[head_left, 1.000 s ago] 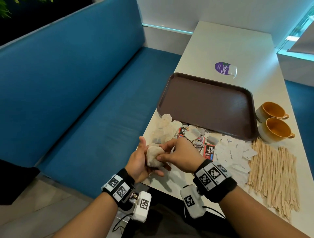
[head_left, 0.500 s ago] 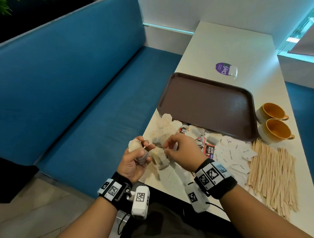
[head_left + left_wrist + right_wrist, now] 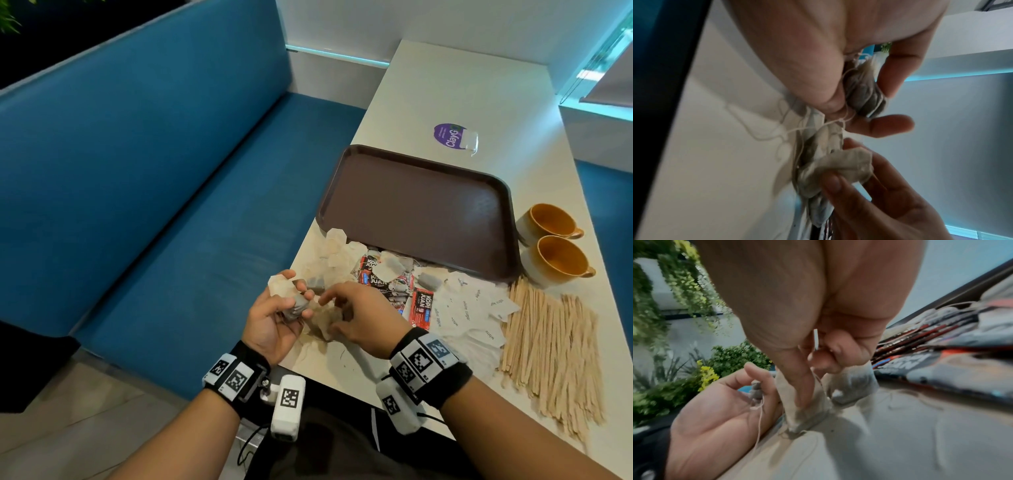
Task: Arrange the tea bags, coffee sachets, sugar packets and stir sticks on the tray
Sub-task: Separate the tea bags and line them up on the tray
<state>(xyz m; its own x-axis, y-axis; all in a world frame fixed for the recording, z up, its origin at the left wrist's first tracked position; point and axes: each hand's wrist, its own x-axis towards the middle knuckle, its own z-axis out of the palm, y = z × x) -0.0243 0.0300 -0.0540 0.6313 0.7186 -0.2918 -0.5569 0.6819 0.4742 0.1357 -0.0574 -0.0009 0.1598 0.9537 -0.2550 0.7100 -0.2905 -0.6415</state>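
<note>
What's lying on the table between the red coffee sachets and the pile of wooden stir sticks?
In the head view, white sugar packets are spread over the table between the coffee sachets and the stir sticks.

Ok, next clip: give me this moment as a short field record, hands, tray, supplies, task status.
left hand: grips a bunch of tea bags, strings trailing
right hand: pinches a tea bag at the table's near edge
tray: brown, nothing on it
coffee sachets: loose pile by the tray's near edge
sugar packets: scattered right of the sachets
stir sticks: spread at the right
cups: two, beside the tray
status: nothing arranged on the tray yet
</note>
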